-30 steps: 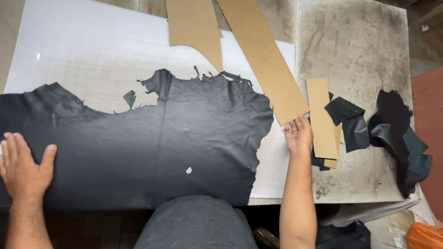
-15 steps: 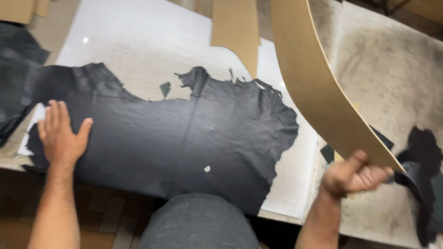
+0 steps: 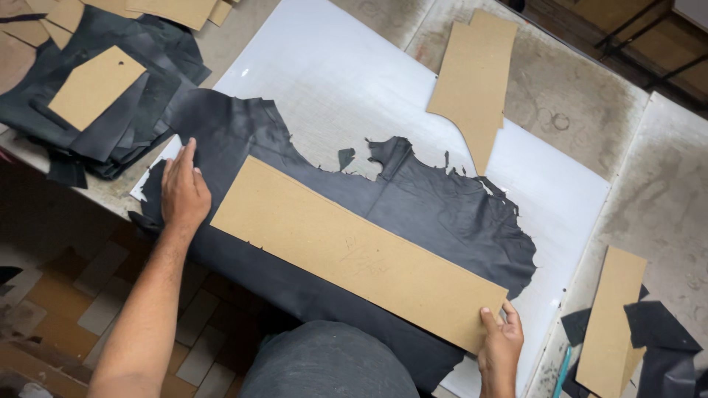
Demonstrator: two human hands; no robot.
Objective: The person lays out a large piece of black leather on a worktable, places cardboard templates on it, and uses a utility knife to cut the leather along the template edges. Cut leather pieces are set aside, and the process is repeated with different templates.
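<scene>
So the long cardboard template [image 3: 359, 253] lies flat on top of the black leather hide [image 3: 413, 206], running diagonally from the left-middle down toward the near right. The right hand [image 3: 500, 345] has its near-right corner pinched, fingers on top of the board at the edge. The left hand [image 3: 182, 190] is just beside the template's left end, palm down and fingers together, pressed flat on the hide, not gripping anything.

The hide itself is spread over a white cutting board [image 3: 346, 81] on the worn grey table [image 3: 664, 199], ragged edge on the far side. Another cardboard pattern [image 3: 472, 81] sits at the far side, half on the white board. Far left there's a pile of dark leather pieces [image 3: 110, 125] with a small cardboard piece [image 3: 96, 85] on top. Near right, one more cardboard strip [image 3: 611, 324] next to some black scraps [image 3: 660, 332].
</scene>
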